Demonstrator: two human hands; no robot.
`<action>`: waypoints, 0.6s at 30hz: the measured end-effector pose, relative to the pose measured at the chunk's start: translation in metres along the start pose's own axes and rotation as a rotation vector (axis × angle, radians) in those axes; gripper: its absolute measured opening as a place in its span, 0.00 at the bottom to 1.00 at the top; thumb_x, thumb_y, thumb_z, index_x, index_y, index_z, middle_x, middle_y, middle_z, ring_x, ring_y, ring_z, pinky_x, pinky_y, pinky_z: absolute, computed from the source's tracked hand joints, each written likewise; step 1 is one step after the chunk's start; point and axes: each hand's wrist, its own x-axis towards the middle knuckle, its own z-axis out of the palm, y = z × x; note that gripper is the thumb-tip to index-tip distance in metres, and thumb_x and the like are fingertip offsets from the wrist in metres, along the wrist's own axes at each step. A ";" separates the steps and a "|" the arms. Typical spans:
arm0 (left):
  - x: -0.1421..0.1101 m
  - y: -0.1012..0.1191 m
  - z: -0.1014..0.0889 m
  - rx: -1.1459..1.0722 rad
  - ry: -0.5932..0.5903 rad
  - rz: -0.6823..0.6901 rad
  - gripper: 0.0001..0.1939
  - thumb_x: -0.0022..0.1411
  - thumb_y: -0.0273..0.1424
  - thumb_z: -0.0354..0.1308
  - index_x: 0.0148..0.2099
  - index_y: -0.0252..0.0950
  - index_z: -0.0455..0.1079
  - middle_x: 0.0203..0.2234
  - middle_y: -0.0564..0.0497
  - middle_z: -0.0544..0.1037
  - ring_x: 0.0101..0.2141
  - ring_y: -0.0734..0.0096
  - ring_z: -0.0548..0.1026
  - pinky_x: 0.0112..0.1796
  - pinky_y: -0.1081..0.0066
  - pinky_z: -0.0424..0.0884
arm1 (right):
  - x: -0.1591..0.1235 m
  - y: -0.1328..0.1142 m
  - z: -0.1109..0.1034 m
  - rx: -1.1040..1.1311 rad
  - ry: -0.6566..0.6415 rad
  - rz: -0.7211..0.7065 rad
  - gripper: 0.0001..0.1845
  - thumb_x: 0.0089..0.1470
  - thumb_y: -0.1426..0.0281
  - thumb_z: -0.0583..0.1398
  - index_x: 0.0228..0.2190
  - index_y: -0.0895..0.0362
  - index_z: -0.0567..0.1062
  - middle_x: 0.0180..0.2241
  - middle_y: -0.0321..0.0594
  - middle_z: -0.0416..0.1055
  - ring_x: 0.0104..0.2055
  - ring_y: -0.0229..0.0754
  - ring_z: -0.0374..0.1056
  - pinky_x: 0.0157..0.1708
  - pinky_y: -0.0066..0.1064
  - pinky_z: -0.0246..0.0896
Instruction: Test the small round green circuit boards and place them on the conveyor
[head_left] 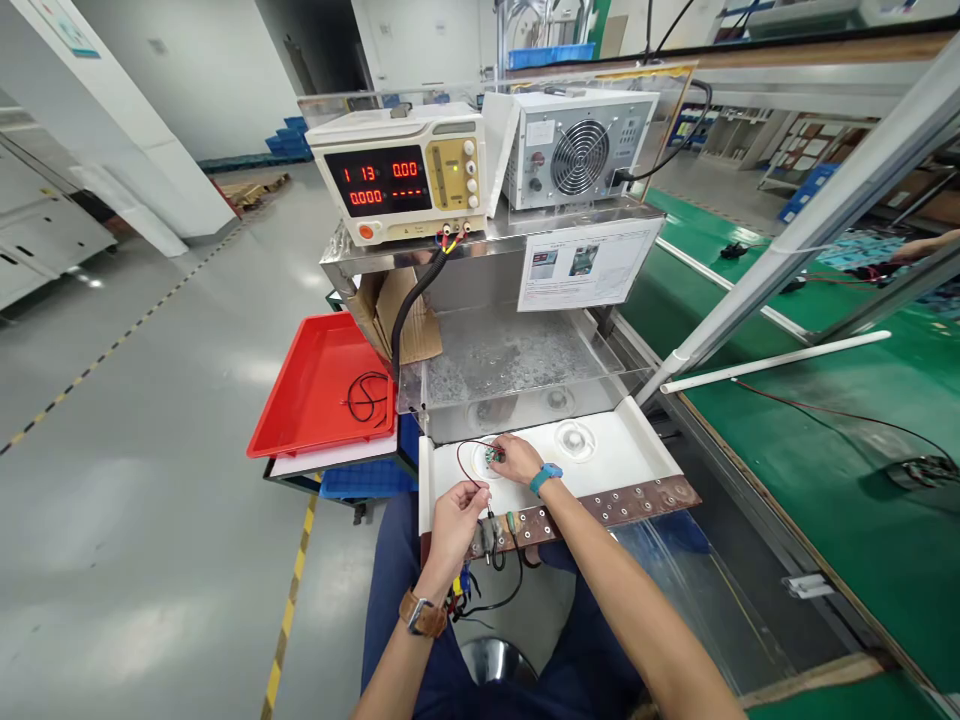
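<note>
White bench below: at 7 o'clock from the board, the left hand pinches the wire, fingertips together; at 3, the right hand grips the board, fingers nearly closed. Tray, 10 o'clock; meter, 11.

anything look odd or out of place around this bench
Mildly odd: the grey unit has its fan side toward the camera, while the power supply beside it shows its display. Bent cardboard sits below the shelf's left end. No damage stands out.
</note>
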 end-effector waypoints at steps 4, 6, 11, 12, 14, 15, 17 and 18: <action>0.001 -0.002 0.000 0.006 0.006 -0.007 0.18 0.47 0.45 0.69 0.33 0.35 0.77 0.25 0.52 0.77 0.29 0.71 0.72 0.34 0.71 0.66 | 0.001 -0.001 0.001 -0.015 0.001 -0.005 0.12 0.52 0.69 0.64 0.40 0.57 0.76 0.41 0.43 0.75 0.43 0.44 0.69 0.43 0.30 0.59; 0.002 -0.004 0.000 0.010 0.005 -0.009 0.18 0.47 0.45 0.69 0.33 0.35 0.77 0.25 0.52 0.77 0.29 0.71 0.72 0.34 0.71 0.66 | 0.001 -0.001 0.001 -0.019 -0.005 -0.010 0.12 0.52 0.69 0.64 0.40 0.57 0.75 0.42 0.44 0.75 0.43 0.44 0.70 0.44 0.30 0.59; 0.006 -0.006 -0.001 0.018 0.002 -0.011 0.18 0.48 0.45 0.69 0.33 0.35 0.77 0.26 0.51 0.78 0.29 0.70 0.72 0.34 0.71 0.67 | 0.004 0.000 0.002 -0.037 -0.029 0.005 0.13 0.51 0.71 0.64 0.40 0.58 0.75 0.42 0.45 0.76 0.43 0.45 0.70 0.43 0.30 0.59; 0.007 -0.006 0.000 0.020 -0.002 -0.012 0.18 0.48 0.46 0.69 0.33 0.36 0.77 0.26 0.51 0.78 0.29 0.70 0.72 0.34 0.71 0.67 | 0.005 0.000 0.003 -0.037 -0.031 0.008 0.13 0.51 0.71 0.64 0.40 0.58 0.76 0.41 0.45 0.76 0.43 0.45 0.70 0.42 0.30 0.59; 0.009 -0.006 0.002 0.029 -0.016 -0.016 0.18 0.48 0.46 0.69 0.32 0.36 0.77 0.25 0.51 0.77 0.28 0.70 0.72 0.33 0.71 0.67 | 0.006 0.001 0.004 -0.033 -0.031 0.013 0.12 0.50 0.70 0.64 0.39 0.57 0.76 0.40 0.44 0.76 0.42 0.45 0.71 0.41 0.29 0.59; 0.009 -0.006 0.004 0.036 -0.024 -0.018 0.17 0.47 0.46 0.69 0.31 0.36 0.76 0.24 0.51 0.77 0.27 0.70 0.72 0.33 0.71 0.67 | 0.006 0.002 0.004 -0.029 -0.029 0.015 0.12 0.50 0.70 0.64 0.39 0.57 0.76 0.39 0.44 0.77 0.42 0.45 0.70 0.40 0.29 0.59; 0.012 -0.006 0.008 0.052 -0.042 -0.021 0.17 0.46 0.45 0.69 0.29 0.36 0.76 0.24 0.51 0.77 0.26 0.71 0.72 0.32 0.71 0.67 | 0.006 0.004 0.005 -0.019 -0.026 0.012 0.11 0.50 0.70 0.64 0.38 0.57 0.76 0.38 0.43 0.77 0.41 0.45 0.70 0.39 0.29 0.58; 0.013 -0.006 0.010 0.062 -0.050 -0.022 0.17 0.46 0.45 0.69 0.29 0.36 0.77 0.23 0.51 0.77 0.26 0.71 0.72 0.32 0.71 0.67 | 0.007 0.005 0.005 -0.013 -0.025 0.010 0.11 0.50 0.69 0.64 0.38 0.57 0.76 0.38 0.43 0.77 0.41 0.45 0.70 0.39 0.29 0.58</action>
